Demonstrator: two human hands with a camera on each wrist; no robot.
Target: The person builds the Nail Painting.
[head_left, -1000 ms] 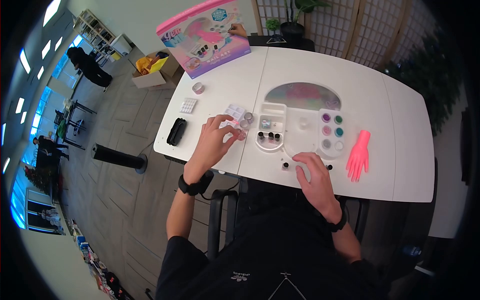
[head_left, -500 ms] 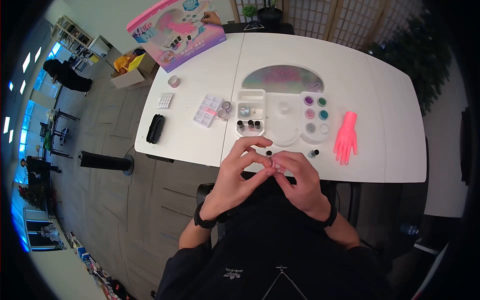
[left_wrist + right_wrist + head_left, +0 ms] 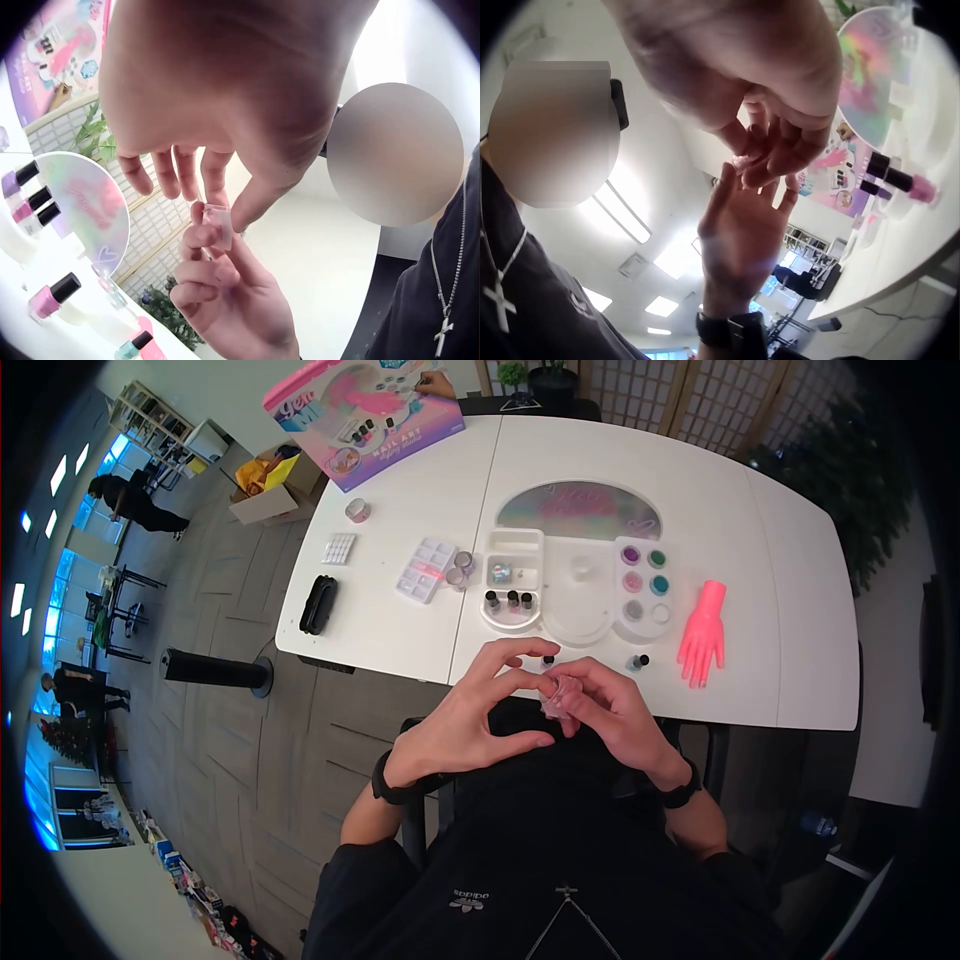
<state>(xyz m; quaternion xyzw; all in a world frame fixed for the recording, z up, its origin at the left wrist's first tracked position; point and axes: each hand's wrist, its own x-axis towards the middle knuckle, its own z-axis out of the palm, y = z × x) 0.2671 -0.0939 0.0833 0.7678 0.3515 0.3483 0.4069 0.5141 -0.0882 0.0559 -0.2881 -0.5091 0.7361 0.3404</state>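
Observation:
My right hand [image 3: 622, 718] pinches a small clear packet [image 3: 561, 698] with pink in it, held up near the table's front edge. In the left wrist view the packet [image 3: 218, 225] looks like thin, see-through plastic. My left hand [image 3: 465, 710] is beside it, thumb and forefinger spread wide, the forefinger's tip right at the packet. A nail polish bottle [image 3: 638, 662] with a black cap stands past my right hand. Another black-capped bottle [image 3: 52, 297], with pink polish, is partly hidden behind my fingers in the head view.
A white nail art station [image 3: 578, 622] holds polish bottles and glitter pots. To its right lies a pink model hand [image 3: 705, 628]. Leftward are a compartment tray [image 3: 414, 582], small jars [image 3: 457, 577], a black case [image 3: 318, 605] and a large box [image 3: 385, 435].
My left hand has brought the packet from beside the jars to my right hand. Since the middle frame, its thumb has come away, and the right hand holds the packet.

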